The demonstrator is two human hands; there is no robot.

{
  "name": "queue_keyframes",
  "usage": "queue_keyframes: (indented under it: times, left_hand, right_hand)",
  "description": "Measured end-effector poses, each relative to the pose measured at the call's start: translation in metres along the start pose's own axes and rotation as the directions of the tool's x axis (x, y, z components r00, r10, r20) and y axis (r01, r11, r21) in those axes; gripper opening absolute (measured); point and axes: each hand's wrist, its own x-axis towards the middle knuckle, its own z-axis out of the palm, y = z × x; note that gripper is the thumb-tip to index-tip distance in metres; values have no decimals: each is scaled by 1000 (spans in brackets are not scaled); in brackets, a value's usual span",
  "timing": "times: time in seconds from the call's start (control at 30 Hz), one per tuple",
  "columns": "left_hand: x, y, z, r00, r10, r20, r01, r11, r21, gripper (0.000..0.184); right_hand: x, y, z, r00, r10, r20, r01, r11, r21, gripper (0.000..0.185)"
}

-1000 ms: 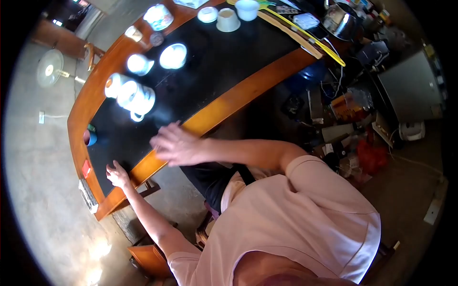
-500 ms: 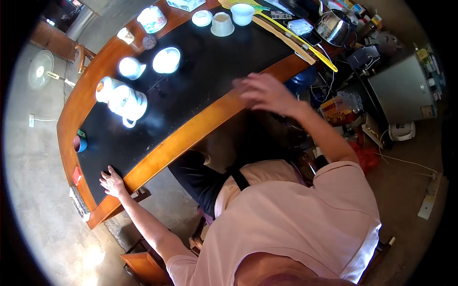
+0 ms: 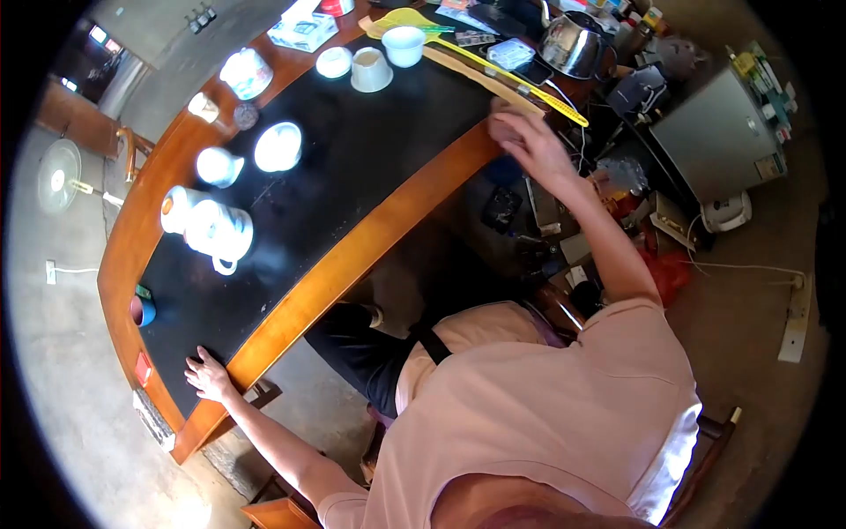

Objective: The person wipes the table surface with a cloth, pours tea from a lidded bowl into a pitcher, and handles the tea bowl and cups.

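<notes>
My left hand (image 3: 210,377) lies open on the black tabletop (image 3: 291,238) near its lower left corner, fingers spread and holding nothing. My right hand (image 3: 536,148) is at the table's wooden edge on the right, by the end of a long wooden strip (image 3: 476,75). Its fingers are stretched out and slightly blurred, and nothing shows in them; whether they touch the strip I cannot tell. Just beyond lies a yellow fly swatter (image 3: 538,95). Farther back stand a white bowl (image 3: 404,46) and an upturned pale cup (image 3: 371,70).
White mugs (image 3: 218,231), a small white pitcher (image 3: 218,166) and a white bowl (image 3: 278,146) stand on the left half. A blue cup (image 3: 143,310) sits at the left rim. A steel kettle (image 3: 573,44) and clutter crowd the far right, with a grey cabinet (image 3: 718,132) beyond.
My right hand has moved right along the table edge, toward the wooden strip's end. The camera view has shifted a little; my left hand stays on the tabletop.
</notes>
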Motion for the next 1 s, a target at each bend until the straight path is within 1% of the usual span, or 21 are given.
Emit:
queue_keyframes:
  times: [0.03, 0.1, 0.13, 0.17, 0.27, 0.37, 0.4, 0.43, 0.5, 0.57, 0.6, 0.63, 0.7, 0.73, 0.77, 0.8, 0.83, 0.87, 0.93, 0.97, 1.0]
  left_hand:
    - [2, 0, 3, 1000, -10, -17, 10, 1000, 7, 73]
    - [-2, 0, 1, 1000, 3, -27, -3, 1000, 2, 73]
    - [-5, 3, -3, 1000, 13, -13, -12, 1000, 13, 73]
    - [-8, 5, -8, 1000, 17, 1, -17, 999, 27, 73]
    - [-6, 4, -2, 999, 18, -43, -16, 999, 46, 72]
    - [-9, 8, -6, 999, 11, -43, -8, 998, 65, 70]
    - [-11, 10, -8, 999, 7, -40, -5, 998, 65, 69]
    - [-14, 13, -13, 999, 1, -36, 1, 998, 66, 68]
    - [-16, 16, -16, 999, -21, -26, 22, 999, 44, 67]
    - [-23, 22, -30, 1000, -11, 1, 11, 1000, 29, 66]
    - [-21, 18, -19, 997, -5, -80, 6, 1000, 15, 64]
    - [-25, 19, -22, 993, 11, -115, -12, 1000, -5, 63]
    - [-32, 24, -32, 994, 23, -102, -25, 999, -24, 57]
    - [-30, 16, -27, 976, 109, -188, -142, 974, -174, 53]
    - [-27, 11, -16, 940, 181, -289, -270, 913, -304, 48]
    - [-27, 14, -9, 886, 194, -421, -389, 805, -448, 39]
    - [-48, 35, -29, 915, 121, -385, -363, 664, -653, 34]
    - [-59, 54, -36, 945, 94, -312, -319, 456, -831, 29]
    - [-71, 86, -44, 963, 195, -186, -240, 303, -922, 25]
    - [-81, 107, -59, 964, 266, 16, -41, 210, -977, 29]
    - [-90, 126, -70, 941, 335, 49, 2, 139, -990, 33]
  right_hand:
    - [5, 9, 13, 995, -98, -4, 98, 995, 22, 42]
    - [6, 25, 50, 989, -144, 42, 150, 960, -237, 41]
    - [12, 22, 61, 992, -104, 78, 118, 972, -202, 38]
    - [21, 20, 66, 986, -105, 131, 128, 974, -186, 37]
    - [46, 5, 78, 960, -106, 259, 151, 976, -159, 35]
    - [77, 8, 94, 953, -142, 268, 184, 972, -142, 34]
    - [88, 12, 99, 952, -159, 260, 211, 960, -186, 34]
    - [100, 21, 107, 959, -185, 215, 217, 967, -132, 35]
    - [117, 31, 123, 976, -125, 178, 169, 950, -262, 36]
    - [129, 29, 132, 977, -122, 173, 166, 949, -270, 37]
    - [131, 24, 135, 975, -127, 184, 174, 948, -267, 37]
    - [132, 20, 140, 971, -134, 197, 184, 947, -264, 37]
    - [127, 2, 142, 949, -177, 262, 239, 945, -224, 40]
    - [123, -4, 145, 939, -200, 278, 257, 949, -185, 40]
    - [121, -8, 147, 930, -222, 292, 273, 951, -147, 40]
    - [121, -13, 147, 928, -213, 306, 270, 950, -157, 42]
    - [121, -18, 143, 927, -200, 318, 263, 950, -167, 43]
    - [121, -22, 142, 926, -183, 330, 252, 951, -179, 45]
    - [119, -24, 143, 934, -171, 313, 234, 956, -175, 48]
    - [119, -25, 142, 938, -162, 306, 224, 958, -178, 50]
    - [118, -27, 139, 936, -172, 308, 228, 961, -154, 54]
